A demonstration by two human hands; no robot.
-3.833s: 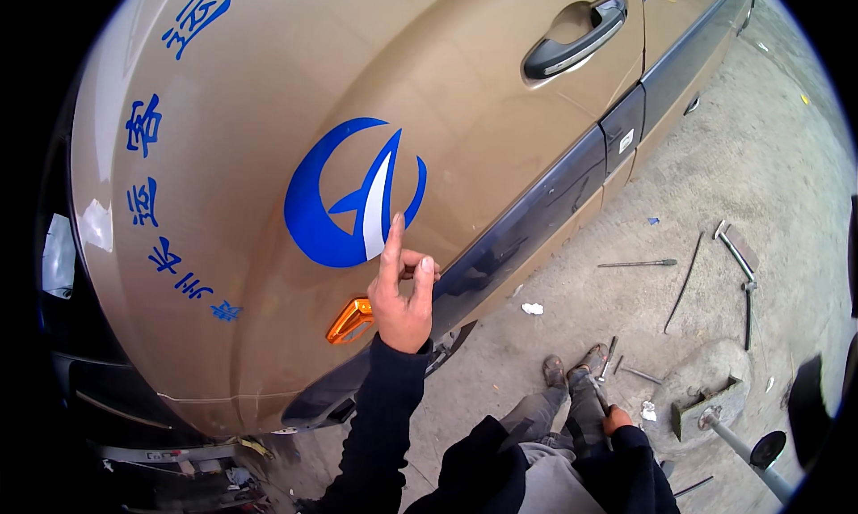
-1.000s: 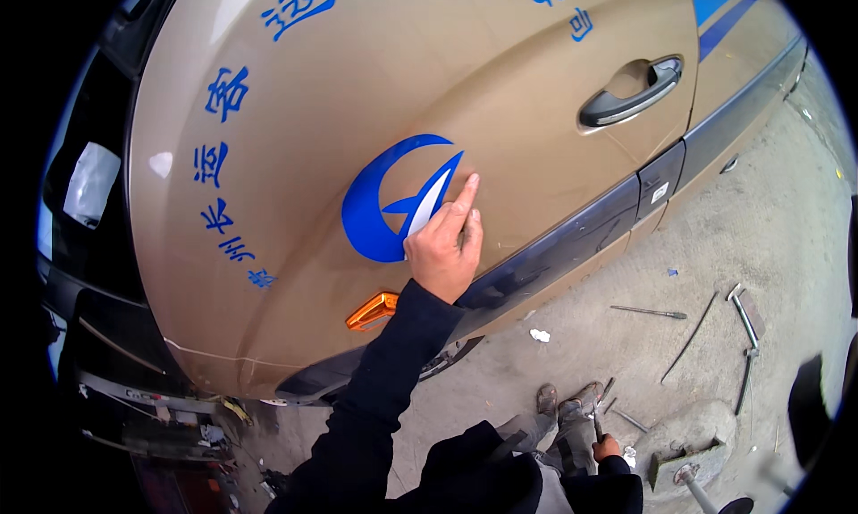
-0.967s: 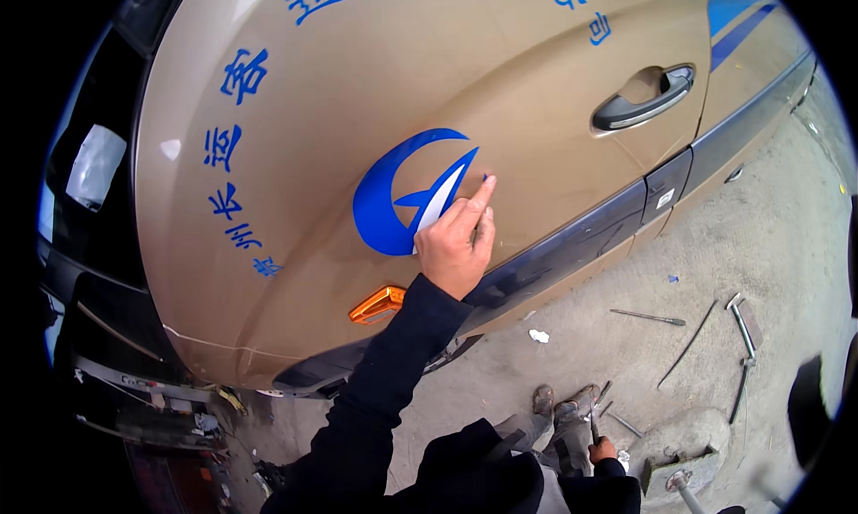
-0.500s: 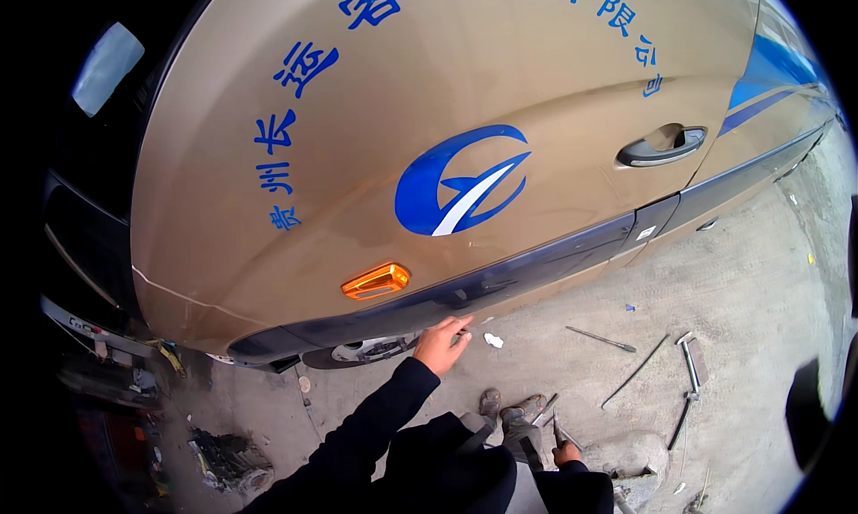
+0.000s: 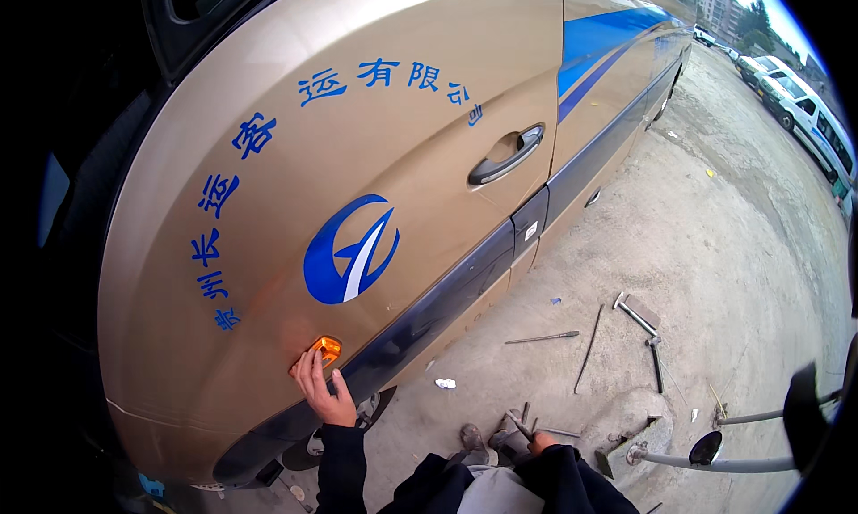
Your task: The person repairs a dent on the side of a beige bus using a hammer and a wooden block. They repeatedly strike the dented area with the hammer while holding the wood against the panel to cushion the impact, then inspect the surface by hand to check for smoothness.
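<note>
My left hand reaches up to the tan van door. Its fingers are extended against the orange side lamp, covering the lamp's left part. Low down beside my legs, my right hand is wrapped round a narrow metal tool. Its exact kind is hard to make out, and my sleeve and fingers hide part of it. Below the lamp runs a dark trim strip, with the wheel partly showing under it.
On the concrete ground lie a long-shafted tool, a thin dark rod and a metal tool with a black grip. A concrete block and grey pole stand right of me. Parked vans line the far right.
My left hand has moved left and up onto the orange lamp from beside the trim strip. The view has swung right, showing parked vehicles. My right hand keeps its tool.
</note>
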